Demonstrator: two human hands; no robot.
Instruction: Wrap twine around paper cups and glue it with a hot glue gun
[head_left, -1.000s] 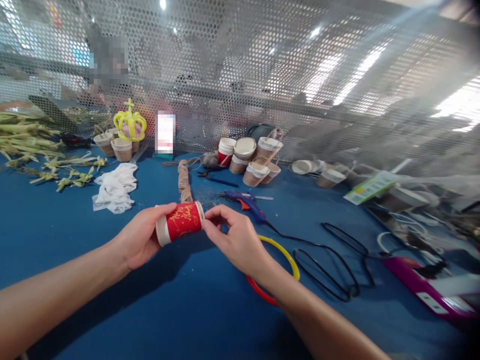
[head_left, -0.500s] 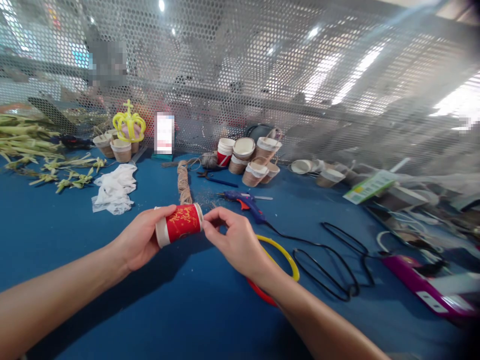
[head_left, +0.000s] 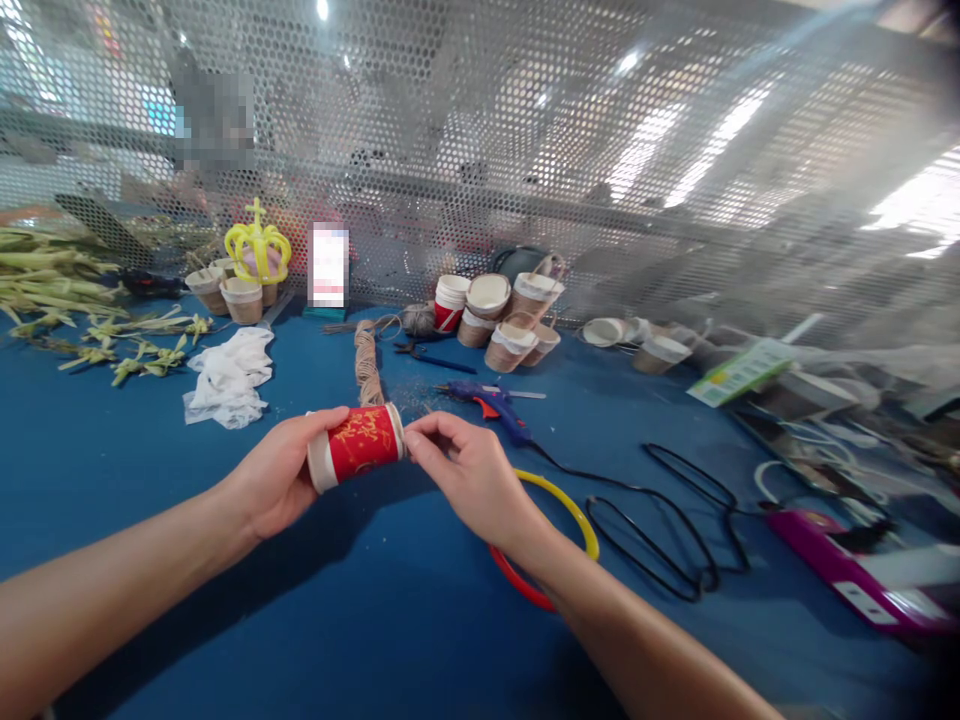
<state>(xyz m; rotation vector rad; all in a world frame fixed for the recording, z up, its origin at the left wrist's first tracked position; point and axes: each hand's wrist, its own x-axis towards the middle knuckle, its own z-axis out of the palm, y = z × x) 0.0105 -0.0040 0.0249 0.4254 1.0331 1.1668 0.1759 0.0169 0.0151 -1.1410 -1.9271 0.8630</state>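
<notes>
My left hand (head_left: 281, 475) is wrapped round a red paper cup (head_left: 366, 443) with gold lettering, held on its side above the table. The cup's pale band faces left, and its other end points toward my right hand (head_left: 461, 465). Thumb and forefinger of that right hand are pinched together at the cup's right end; whatever they grip there is too small to make out. Just behind the cup lies a hank of brown twine (head_left: 367, 365). A blue hot glue gun (head_left: 491, 405) rests behind my right hand, nozzle to the left.
Twine-wrapped cups (head_left: 512, 345) stand at the back by the perforated metal screen (head_left: 420, 190). A red and yellow ring (head_left: 581, 525) lies under my right forearm. Black cable (head_left: 660, 490) loops toward a purple power strip (head_left: 832, 570). White cloth (head_left: 231, 378) is at left.
The cup has shifted very slightly to the left with my left hand. My right fingers stay pinched at its right end.
</notes>
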